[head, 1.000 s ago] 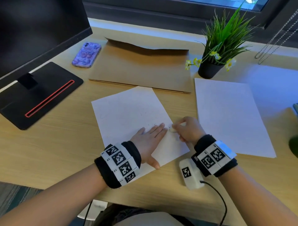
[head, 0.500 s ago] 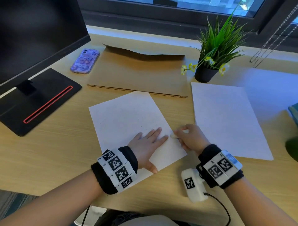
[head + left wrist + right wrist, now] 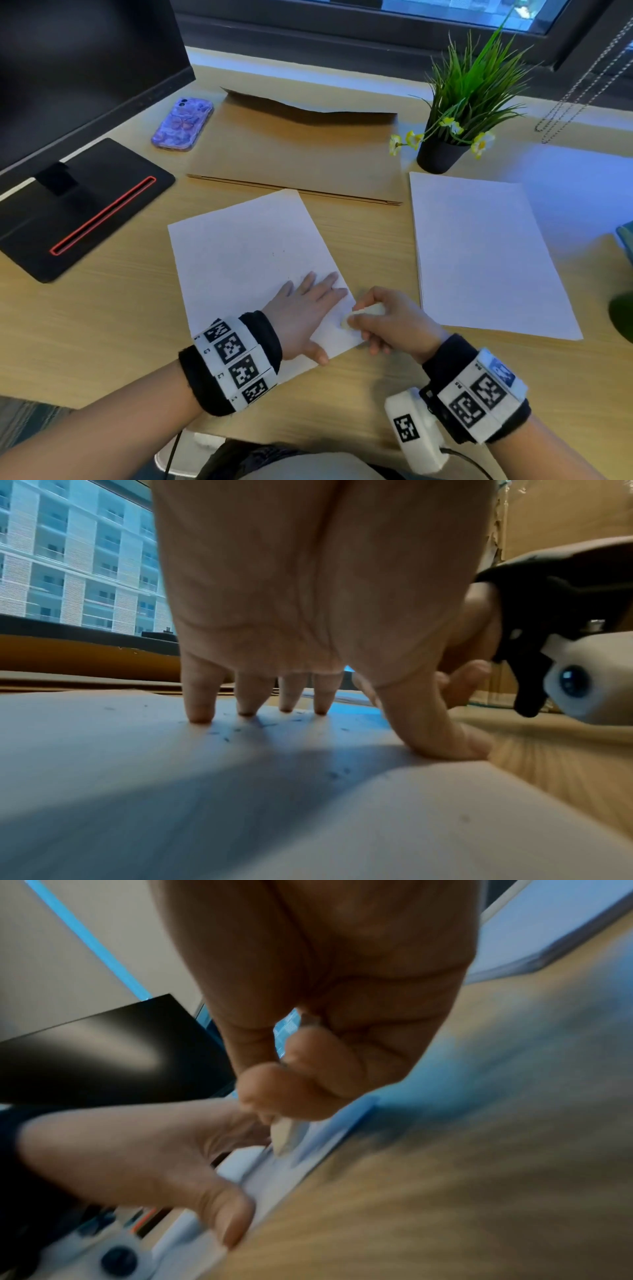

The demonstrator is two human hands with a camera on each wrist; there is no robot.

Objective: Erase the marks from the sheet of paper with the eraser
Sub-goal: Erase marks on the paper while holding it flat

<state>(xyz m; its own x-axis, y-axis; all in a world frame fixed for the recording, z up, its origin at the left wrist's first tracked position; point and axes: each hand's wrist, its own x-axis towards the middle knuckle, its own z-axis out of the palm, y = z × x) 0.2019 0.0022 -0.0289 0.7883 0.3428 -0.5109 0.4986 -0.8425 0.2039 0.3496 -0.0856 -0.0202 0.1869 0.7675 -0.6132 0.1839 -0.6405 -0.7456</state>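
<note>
I have the sheet of paper (image 3: 246, 260) lying flat on the counter (image 3: 102, 325), turned so its long axis runs from the near right corner up and away to the left. My left hand (image 3: 305, 308) is spread flat on the near part of the sheet, fingers straight and fanned, fingertips (image 3: 200, 712) and thumb pressing the paper down.

My right hand (image 3: 390, 322) is curled around the eraser (image 3: 363, 313), pinching it between thumb and fingers. The pale tip of the eraser points left and down, meeting the sheet near its right edge, just beside my left index finger. The right wrist view is blurred, so I cannot tell exactly how hard the tip bears on the paper.

What the next stroke turns on, as I judge it: the eraser sits right of my pinning hand and close to the sheet's right edge and near corner. A few faint specks show farther up the sheet (image 3: 278, 254), beyond my left fingertips, and small dark flecks lie around those fingertips in the left wrist view; whether they are marks or eraser crumbs I cannot tell. To reach those far specks, my right hand is the nearer 1, and it would have to travel up and left past the left fingertips while the left keeps the paper from sliding or buckling.
</note>
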